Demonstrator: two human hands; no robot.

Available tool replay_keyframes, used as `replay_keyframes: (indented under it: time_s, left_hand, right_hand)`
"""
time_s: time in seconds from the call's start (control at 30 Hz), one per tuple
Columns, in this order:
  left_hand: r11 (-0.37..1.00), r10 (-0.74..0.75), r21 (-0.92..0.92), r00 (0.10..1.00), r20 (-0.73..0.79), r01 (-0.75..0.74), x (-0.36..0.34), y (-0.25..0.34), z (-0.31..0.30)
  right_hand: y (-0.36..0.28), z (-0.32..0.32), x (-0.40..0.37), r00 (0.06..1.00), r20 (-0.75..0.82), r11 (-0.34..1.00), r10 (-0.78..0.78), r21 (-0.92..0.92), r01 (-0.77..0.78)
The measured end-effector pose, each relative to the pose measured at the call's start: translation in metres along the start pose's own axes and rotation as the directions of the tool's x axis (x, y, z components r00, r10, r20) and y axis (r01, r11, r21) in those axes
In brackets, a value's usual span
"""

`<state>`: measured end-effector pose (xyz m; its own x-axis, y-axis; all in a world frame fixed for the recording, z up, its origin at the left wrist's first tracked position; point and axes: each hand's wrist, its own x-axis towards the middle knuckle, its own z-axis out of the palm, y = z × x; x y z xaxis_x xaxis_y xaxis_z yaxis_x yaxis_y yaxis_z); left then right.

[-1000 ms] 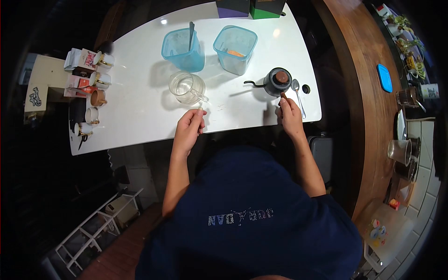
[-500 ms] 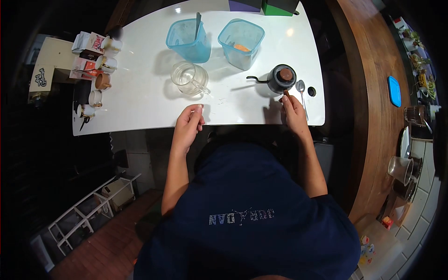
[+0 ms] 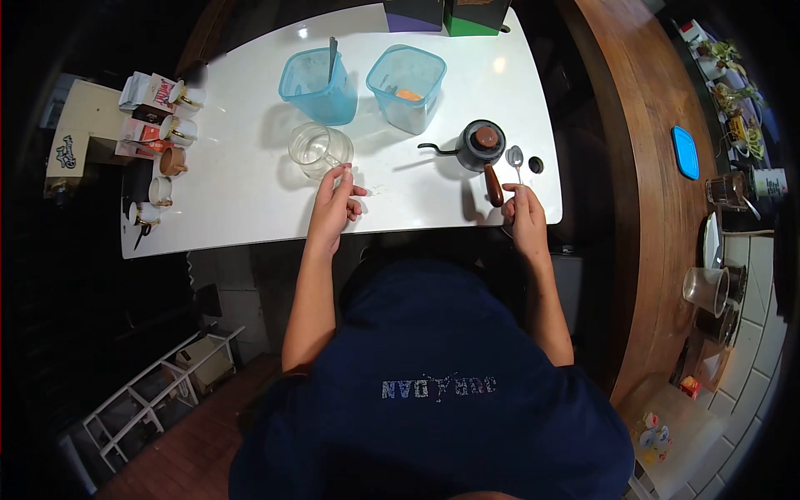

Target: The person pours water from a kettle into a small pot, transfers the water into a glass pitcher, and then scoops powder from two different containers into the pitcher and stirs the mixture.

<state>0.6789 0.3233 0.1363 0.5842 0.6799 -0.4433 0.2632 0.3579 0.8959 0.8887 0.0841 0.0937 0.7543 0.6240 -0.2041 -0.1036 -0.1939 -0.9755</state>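
A clear glass jug (image 3: 310, 152) stands on the white table, its handle toward me. My left hand (image 3: 335, 204) is at that handle, thumb and index finger pinched on its lower end, the other fingers curled. On the right is a small dark pot (image 3: 481, 145) with a brown-knobbed lid, a thin black spout and a wooden handle (image 3: 493, 185) that nothing holds. Beside it lies a metal spoon (image 3: 515, 157). The fingers of my right hand (image 3: 525, 212) are closed on the spoon's handle, close to the pot's wooden handle.
Behind the jug stands a blue container (image 3: 325, 100) with a dark utensil; another blue container (image 3: 408, 112) holds something orange. Cups (image 3: 172, 161) and packets line the left edge. Boxes (image 3: 475, 17) are at the back. A blue lid (image 3: 685, 152) lies on the wooden counter (image 3: 612, 100).
My right hand has let go of the pot's wooden handle and closed on the spoon. My left hand has moved forward to the jug's handle. The view has shifted slightly.
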Motion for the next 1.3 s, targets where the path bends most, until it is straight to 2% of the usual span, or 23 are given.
replay_keyframes:
  time_s: [0.03,0.13,0.5,0.67,0.77,0.83,0.87,0.9,0.97,1.03,1.1,1.13,1.17,1.23,1.3]
  left_hand:
    - [1.0,0.004,-0.008,1.0,-0.019,-0.005,0.001,0.0,0.001]
    - [0.999,0.018,-0.032,0.998,-0.057,-0.02,0.006,-0.007,0.0]
    - [1.0,0.021,-0.011,0.992,-0.122,-0.023,0.002,-0.019,-0.014]
    - [1.0,0.008,0.027,1.0,-0.007,-0.008,0.001,-0.02,-0.02]
    - [0.998,0.008,0.067,1.0,-0.006,-0.007,-0.003,-0.014,-0.02]
    - [0.993,0.003,0.118,0.998,-0.06,0.004,-0.011,-0.005,-0.019]
    - [0.986,-0.001,0.167,0.994,-0.11,0.019,-0.016,-0.002,-0.02]
    - [0.985,-0.006,0.17,0.994,-0.114,0.025,-0.019,-0.003,-0.027]
    - [0.962,0.066,0.27,0.995,-0.072,-0.044,-0.027,-0.004,-0.048]
    - [0.979,0.041,0.2,0.999,-0.02,-0.037,-0.045,0.011,-0.067]
    - [0.975,0.111,0.174,0.984,0.14,-0.135,-0.063,0.027,-0.091]
    - [0.976,0.11,0.171,0.983,0.146,-0.134,-0.075,0.038,-0.099]
    - [0.965,0.203,0.118,0.952,0.228,-0.234,-0.088,0.051,-0.106]
    - [0.914,0.382,-0.003,0.855,0.351,-0.406,-0.114,0.078,-0.118]
    - [0.814,0.578,-0.22,0.706,0.409,-0.538,-0.133,0.092,-0.129]
  right_hand:
    - [0.002,-0.001,-0.001,0.998,-0.048,0.999,-0.033,0.039,0.035]
    - [0.007,-0.007,0.0,0.997,-0.054,0.998,-0.06,0.03,0.061]
    - [-0.001,0.0,0.008,0.999,-0.005,0.999,-0.037,0.031,0.037]
    - [-0.006,0.003,0.012,1.0,0.0,1.0,-0.023,0.009,0.023]
    - [-0.009,0.006,0.013,1.0,-0.011,0.999,-0.017,0.029,0.017]
    - [-0.019,0.01,0.011,0.993,-0.106,0.999,-0.047,-0.012,0.046]
    - [-0.022,0.009,0.011,0.981,-0.168,0.983,-0.1,-0.167,0.071]
    - [-0.016,0.011,0.014,0.938,-0.245,0.941,-0.244,-0.292,0.168]
    - [-0.017,0.017,0.014,0.897,-0.324,0.95,-0.3,-0.189,0.249]
    - [-0.019,0.019,0.013,0.869,-0.352,0.935,-0.346,-0.204,0.29]
    - [-0.026,0.028,0.011,0.818,-0.388,0.905,-0.425,-0.212,0.369]
    - [-0.028,0.033,0.01,0.816,-0.391,0.904,-0.425,-0.218,0.367]
    - [-0.03,0.039,0.009,0.783,-0.411,0.883,-0.468,-0.257,0.393]
    - [-0.038,0.051,0.006,0.73,-0.418,0.837,-0.542,-0.347,0.423]
    - [-0.055,0.074,0.0,0.687,-0.417,0.803,-0.596,-0.279,0.527]
